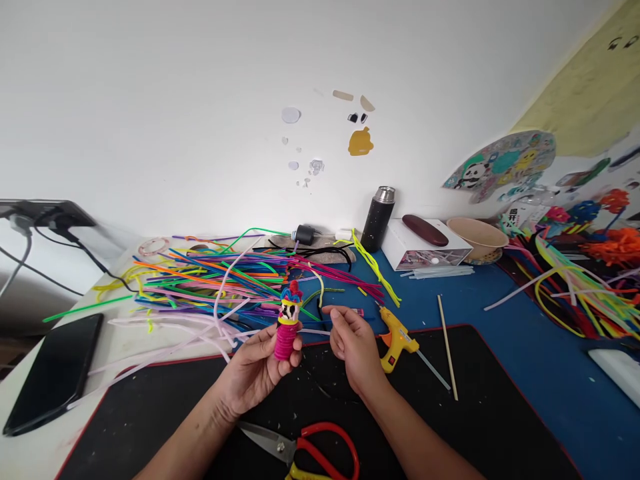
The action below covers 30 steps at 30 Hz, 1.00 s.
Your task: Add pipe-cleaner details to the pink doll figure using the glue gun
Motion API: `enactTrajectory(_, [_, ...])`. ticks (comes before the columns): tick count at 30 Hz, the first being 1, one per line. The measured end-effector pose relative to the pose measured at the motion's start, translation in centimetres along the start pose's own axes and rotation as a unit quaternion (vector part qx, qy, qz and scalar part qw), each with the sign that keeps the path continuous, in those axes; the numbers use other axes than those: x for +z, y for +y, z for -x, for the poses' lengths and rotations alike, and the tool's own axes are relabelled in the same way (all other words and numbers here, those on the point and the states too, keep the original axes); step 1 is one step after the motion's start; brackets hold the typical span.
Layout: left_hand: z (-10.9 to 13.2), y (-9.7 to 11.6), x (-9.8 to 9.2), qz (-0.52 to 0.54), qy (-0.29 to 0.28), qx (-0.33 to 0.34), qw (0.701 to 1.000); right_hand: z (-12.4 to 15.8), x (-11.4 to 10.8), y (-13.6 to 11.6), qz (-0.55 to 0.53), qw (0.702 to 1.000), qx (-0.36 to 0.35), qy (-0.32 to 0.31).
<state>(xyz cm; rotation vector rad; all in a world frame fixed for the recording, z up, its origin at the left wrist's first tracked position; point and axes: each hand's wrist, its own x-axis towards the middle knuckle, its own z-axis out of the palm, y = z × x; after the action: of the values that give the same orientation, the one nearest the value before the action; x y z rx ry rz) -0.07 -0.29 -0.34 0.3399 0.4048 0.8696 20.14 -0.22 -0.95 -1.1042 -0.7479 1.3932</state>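
Figurine, just below frame centre: our left hand clamps its coils and should not crush them; our right hand brings thumb and forefinger together, contents indiscernible to us

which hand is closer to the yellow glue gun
Right. The right hand is just to the left of the glue gun; the left hand is farther left, holding the small pink figure.

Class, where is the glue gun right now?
In the head view, the yellow glue gun lies right of centre across the black mat's far edge, between the right hand and the wooden stick.
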Motion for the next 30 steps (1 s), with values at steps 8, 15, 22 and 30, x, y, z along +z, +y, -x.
enactTrajectory(8, [0.0, 0.0, -0.1, 0.006, 0.002, 0.001, 1.000, 0.2, 0.1, -0.2, 0.006, 1.000, 0.006, 0.001])
enactTrajectory(15, [-0.1, 0.0, 0.1, 0.002, 0.011, 0.005, 1.000, 0.2, 0.0, 0.0, 0.010, 1.000, 0.007, -0.003])
enactTrajectory(22, [-0.4, -0.4, 0.1, -0.035, 0.051, 0.021, 0.998, 0.3, -0.1, 0.2, 0.010, 1.000, 0.002, -0.008])
enactTrajectory(30, [-0.6, -0.7, 0.3, -0.055, 0.074, 0.016, 0.996, 0.3, 0.8, -1.6, 0.008, 0.999, -0.038, -0.038])
